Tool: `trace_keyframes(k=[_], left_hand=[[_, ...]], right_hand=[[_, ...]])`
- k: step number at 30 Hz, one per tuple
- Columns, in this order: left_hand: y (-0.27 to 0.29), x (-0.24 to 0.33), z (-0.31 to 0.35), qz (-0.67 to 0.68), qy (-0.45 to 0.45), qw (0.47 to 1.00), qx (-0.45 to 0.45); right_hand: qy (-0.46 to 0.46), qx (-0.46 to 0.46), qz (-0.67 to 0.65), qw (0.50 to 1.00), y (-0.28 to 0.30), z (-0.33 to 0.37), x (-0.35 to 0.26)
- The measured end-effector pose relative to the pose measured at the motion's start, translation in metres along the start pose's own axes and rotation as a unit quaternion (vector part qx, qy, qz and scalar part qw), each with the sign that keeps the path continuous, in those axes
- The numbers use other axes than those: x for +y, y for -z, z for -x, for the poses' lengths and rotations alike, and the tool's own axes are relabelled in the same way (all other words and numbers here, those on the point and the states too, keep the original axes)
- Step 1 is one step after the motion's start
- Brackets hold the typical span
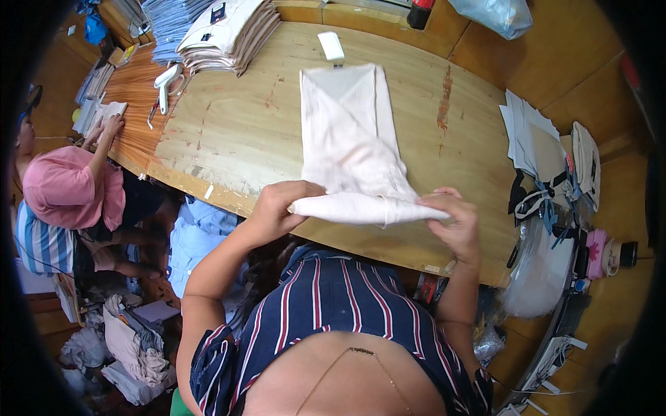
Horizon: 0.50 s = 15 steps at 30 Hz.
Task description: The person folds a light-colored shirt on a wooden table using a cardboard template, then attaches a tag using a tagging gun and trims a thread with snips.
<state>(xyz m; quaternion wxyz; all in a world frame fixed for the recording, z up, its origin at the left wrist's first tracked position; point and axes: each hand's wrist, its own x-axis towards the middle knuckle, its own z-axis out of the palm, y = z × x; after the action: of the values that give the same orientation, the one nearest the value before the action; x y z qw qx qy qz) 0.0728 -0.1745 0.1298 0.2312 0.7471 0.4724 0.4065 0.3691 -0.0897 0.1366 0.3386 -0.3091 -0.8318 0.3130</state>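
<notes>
A pale cream knit garment (347,132) lies on the wooden table in front of me, folded into a long narrow shape. Its near end is lifted and bent over into a thick edge. My left hand (281,206) grips the left corner of that edge. At the right corner my right hand (454,220) has its fingers closed on the fabric. Just past the garment's far end lies a small white card (331,46).
Stacks of folded garments (225,35) stand at the far left, with a white tagging gun (166,87) nearby. Papers and plastic bags (531,139) line the right side. A person in pink (69,184) handles cloth at the left. Clothes (132,340) are heaped on the floor.
</notes>
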Motion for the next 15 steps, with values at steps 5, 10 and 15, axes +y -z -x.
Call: trace_keyframes(k=[5, 10, 15], left_hand=[[-0.01, -0.035, -0.013, 0.182, 0.27, 0.942, 0.078], [-0.049, -0.137, -0.004, -0.009, 0.344, 0.928, 0.145], [-0.043, -0.138, -0.004, 0.197, 0.377, 0.886, 0.186]], right_hand=[[-0.216, 0.017, -0.136, 0.967, -0.007, -0.057, 0.009], [-0.306, 0.01, -0.18, 0.935, -0.11, -0.089, 0.152], [-0.361, 0.039, -0.251, 0.897, -0.111, -0.081, 0.17]])
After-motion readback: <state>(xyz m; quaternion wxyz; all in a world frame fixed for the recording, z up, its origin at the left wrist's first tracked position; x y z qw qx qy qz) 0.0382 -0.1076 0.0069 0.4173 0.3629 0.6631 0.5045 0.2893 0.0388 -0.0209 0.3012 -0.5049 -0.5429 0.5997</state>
